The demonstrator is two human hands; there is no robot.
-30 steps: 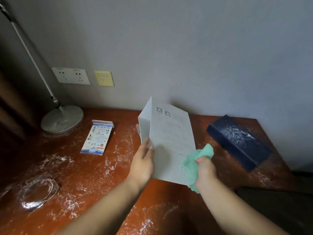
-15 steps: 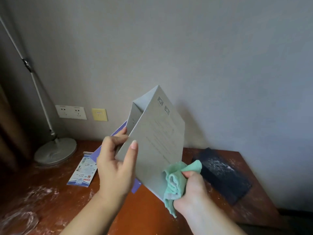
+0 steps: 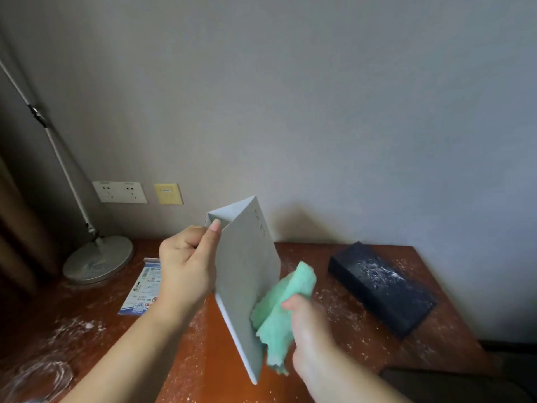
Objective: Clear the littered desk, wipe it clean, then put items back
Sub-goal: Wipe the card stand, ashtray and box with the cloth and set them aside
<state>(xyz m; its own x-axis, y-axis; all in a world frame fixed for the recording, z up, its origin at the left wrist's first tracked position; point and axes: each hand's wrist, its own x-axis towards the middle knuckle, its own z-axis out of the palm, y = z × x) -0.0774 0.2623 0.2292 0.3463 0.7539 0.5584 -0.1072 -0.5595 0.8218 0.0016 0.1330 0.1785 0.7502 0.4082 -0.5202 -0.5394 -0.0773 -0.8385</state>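
Powder-dusted reddish wooden bench (image 3: 343,324) lies under a folded grey paper card (image 3: 247,286), held upright above it. Left hand (image 3: 186,271) pinches its top edge; right hand (image 3: 308,330) clenches a soft green cloth (image 3: 279,312) against its face. Light, bendable: best gripped near the fold.

— What carries everything here?

— A reddish-brown wooden bench (image 3: 334,338) across the lower half of the frame, set against the wall. White powder or crumbs are scattered over much of it, thickest at the lower left.

— And what lies on it?

— At the left, the round metal lamp base (image 3: 98,260). Just right of it, a small blue-and-white leaflet (image 3: 143,289) lying flat. At the right, a dark blue box (image 3: 380,287), flat and angled, its top dusted with white specks. In the lower left corner, a clear glass dish (image 3: 37,376), blurred, sitting among the powder.
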